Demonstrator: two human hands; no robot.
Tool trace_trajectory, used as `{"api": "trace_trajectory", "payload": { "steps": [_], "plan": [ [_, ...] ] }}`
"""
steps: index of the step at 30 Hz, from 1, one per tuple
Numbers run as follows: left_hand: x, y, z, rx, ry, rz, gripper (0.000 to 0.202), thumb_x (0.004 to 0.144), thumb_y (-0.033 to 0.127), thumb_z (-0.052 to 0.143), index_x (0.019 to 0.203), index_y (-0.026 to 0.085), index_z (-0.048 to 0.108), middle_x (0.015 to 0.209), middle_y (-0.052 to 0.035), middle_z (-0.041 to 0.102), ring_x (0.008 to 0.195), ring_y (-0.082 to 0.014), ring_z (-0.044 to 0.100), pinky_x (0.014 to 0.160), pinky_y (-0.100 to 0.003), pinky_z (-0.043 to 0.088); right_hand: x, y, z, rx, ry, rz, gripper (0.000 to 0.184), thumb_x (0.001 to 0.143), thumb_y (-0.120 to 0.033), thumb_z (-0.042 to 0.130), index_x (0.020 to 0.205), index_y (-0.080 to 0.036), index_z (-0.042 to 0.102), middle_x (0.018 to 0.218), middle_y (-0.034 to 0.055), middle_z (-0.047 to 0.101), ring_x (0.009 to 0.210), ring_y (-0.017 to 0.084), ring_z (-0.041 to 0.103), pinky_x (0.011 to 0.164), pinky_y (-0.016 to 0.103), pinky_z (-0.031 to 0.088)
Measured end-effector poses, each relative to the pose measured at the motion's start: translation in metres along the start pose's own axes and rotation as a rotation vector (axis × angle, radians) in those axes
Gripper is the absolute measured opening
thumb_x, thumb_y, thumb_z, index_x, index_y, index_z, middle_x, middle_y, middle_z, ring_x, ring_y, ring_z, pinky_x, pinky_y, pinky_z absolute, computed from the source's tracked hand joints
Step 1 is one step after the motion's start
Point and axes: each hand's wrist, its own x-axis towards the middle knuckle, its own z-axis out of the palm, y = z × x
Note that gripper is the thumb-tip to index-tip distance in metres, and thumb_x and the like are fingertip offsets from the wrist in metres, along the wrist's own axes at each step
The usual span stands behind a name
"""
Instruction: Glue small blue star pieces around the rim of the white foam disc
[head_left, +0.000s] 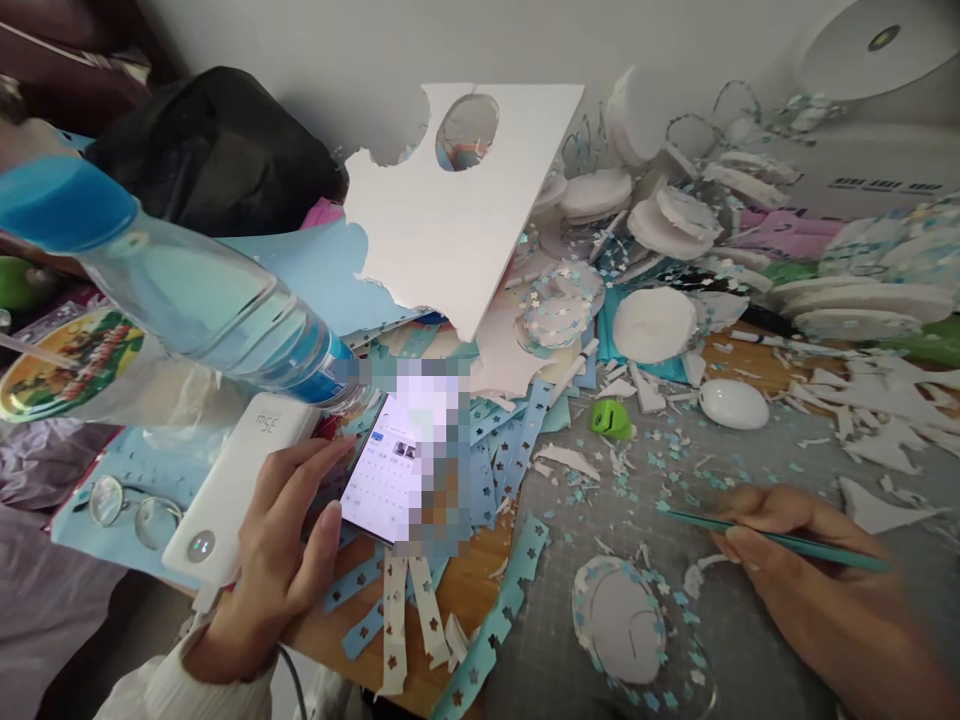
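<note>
My right hand [799, 550] pinches slim teal tweezers [817, 547] over the grey cutting mat [544, 600], their tip pointing left. Just left of it lies a white foam disc [619, 620] edged with small blue and white paper flowers. My left hand [289, 530] has its fingers apart at the left side of a phone [382, 465] with a lit screen, holding nothing; whether a fingertip touches the phone I cannot tell. Part of the phone is blurred out. Beside this hand is a white power bank [236, 490] with a cable plugged in.
A large water bottle [217, 290] leans across the left. Glasses [135, 512] lie below it. A cut white foam board [465, 220] stands at the back. Punched paper strips [499, 625], a green punch [610, 420], a white earbud case [733, 404] and foam scraps [892, 400] cover the table.
</note>
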Motion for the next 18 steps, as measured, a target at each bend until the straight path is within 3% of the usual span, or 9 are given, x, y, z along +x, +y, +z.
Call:
{"api": "trace_trajectory", "payload": {
  "steps": [5, 18],
  "plan": [
    [0.001, -0.001, 0.0, -0.001, -0.071, 0.013, 0.036, 0.091, 0.023, 0.039, 0.124, 0.017, 0.053, 0.121, -0.0124, 0.054, 0.11, -0.03, 0.054, 0.09, -0.045, 0.045, 0.001, 0.007, -0.003, -0.058, 0.084, 0.055, 0.026, 0.036, -0.032, 0.084, 0.046, -0.024, 0.061, 0.064, 0.005, 0.062, 0.062, 0.017, 0.056, 0.047, 0.021, 0.045],
    [0.003, -0.002, 0.001, 0.087, -0.087, 0.045, 0.04, 0.089, 0.026, 0.039, 0.125, 0.022, 0.056, 0.124, -0.012, 0.052, 0.108, -0.0307, 0.052, 0.088, -0.046, 0.044, 0.001, 0.022, -0.015, -0.132, 0.088, 0.018, 0.028, 0.039, -0.037, 0.085, 0.05, -0.028, 0.061, 0.066, 0.0058, 0.063, 0.062, 0.022, 0.059, 0.052, 0.03, 0.051]
  ]
}}
